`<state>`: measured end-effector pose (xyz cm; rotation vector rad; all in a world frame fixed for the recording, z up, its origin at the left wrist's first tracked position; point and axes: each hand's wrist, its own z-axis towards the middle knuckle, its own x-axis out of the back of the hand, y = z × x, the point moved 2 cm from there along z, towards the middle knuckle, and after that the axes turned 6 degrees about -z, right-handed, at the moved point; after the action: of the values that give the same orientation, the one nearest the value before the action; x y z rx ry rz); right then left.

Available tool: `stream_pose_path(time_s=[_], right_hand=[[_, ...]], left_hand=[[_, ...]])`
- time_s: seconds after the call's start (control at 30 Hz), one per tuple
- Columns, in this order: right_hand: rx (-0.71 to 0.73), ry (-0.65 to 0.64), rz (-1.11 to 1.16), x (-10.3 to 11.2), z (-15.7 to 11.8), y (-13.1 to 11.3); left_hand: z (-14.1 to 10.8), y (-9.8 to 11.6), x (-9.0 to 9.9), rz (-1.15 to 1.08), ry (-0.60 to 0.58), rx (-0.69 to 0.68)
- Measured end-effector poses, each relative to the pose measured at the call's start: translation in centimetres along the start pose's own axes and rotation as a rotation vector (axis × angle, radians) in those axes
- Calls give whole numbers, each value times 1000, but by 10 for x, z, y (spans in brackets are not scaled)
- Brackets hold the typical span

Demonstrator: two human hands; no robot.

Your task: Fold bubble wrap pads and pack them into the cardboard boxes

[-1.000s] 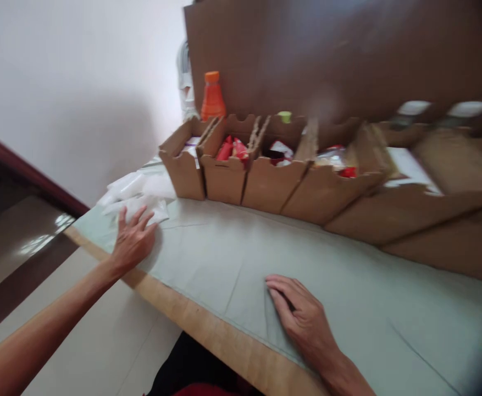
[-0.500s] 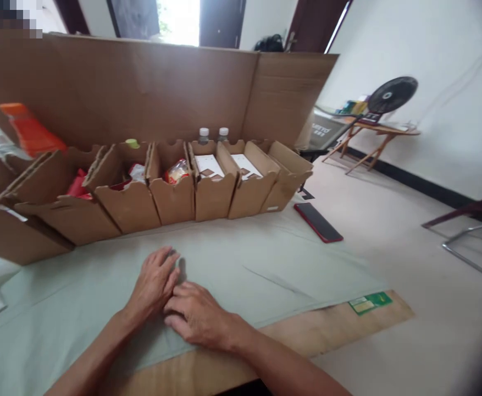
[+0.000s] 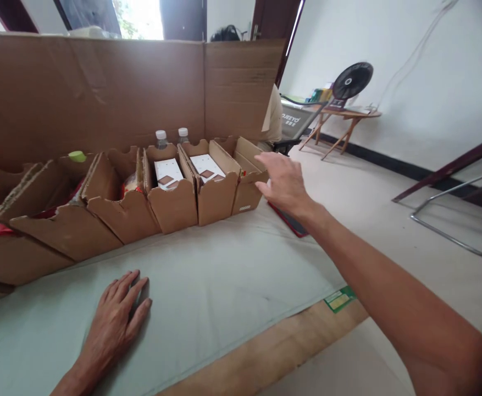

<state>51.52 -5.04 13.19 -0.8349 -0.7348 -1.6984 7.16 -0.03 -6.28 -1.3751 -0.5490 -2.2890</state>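
My left hand (image 3: 117, 316) lies flat on the pale green cloth (image 3: 208, 280), fingers stretched out and holding nothing. My right hand (image 3: 284, 181) reaches out at the right end of the row, thumb and fingers apart, beside the rightmost cardboard box (image 3: 251, 192). Whether its fingertips touch that box's rim I cannot tell. A small red and green spot shows at the rim there, too small to name. Partly covered by my right hand and forearm is a dark phone with a red edge (image 3: 294, 226).
Open cardboard boxes stand in a row; two hold white printed cards or boxes (image 3: 169, 173), others red items. Behind them are two white-capped bottles (image 3: 161, 137), a green cap (image 3: 77, 157) and a tall cardboard panel (image 3: 142, 93). A fan (image 3: 350, 81) stands on a folding table.
My hands, together on the cloth before, have parted. The right has moved up and right to the end box; the left now lies flat. The view has turned right.
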Motion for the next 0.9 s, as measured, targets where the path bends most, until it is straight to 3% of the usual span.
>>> stream_pose_path(time_s=[0.1, 0.2, 0.33, 0.4, 0.57, 0.7, 0.83, 0.9], right_hand=[[119, -239, -183, -13, 28, 0], [155, -299, -253, -10, 25, 4], [224, -370, -239, 21, -4, 8], [236, -438, -190, 43, -20, 0], [249, -661, -144, 85, -31, -68], [266, -721, 21, 90, -12, -142], [107, -739, 618, 92, 7, -196], [78, -592, 948, 103, 12, -203]], left_hand=[[0, 0, -1, 10, 11, -10], [0, 0, -1, 3, 14, -1], [1, 1, 0, -38, 7, 37], [1, 1, 0, -61, 7, 55], [0, 0, 0, -135, 56, 106], [-1, -2, 4, -204, 166, 151], [0, -3, 9, -316, 225, 227], [1, -3, 11, -380, 226, 290]])
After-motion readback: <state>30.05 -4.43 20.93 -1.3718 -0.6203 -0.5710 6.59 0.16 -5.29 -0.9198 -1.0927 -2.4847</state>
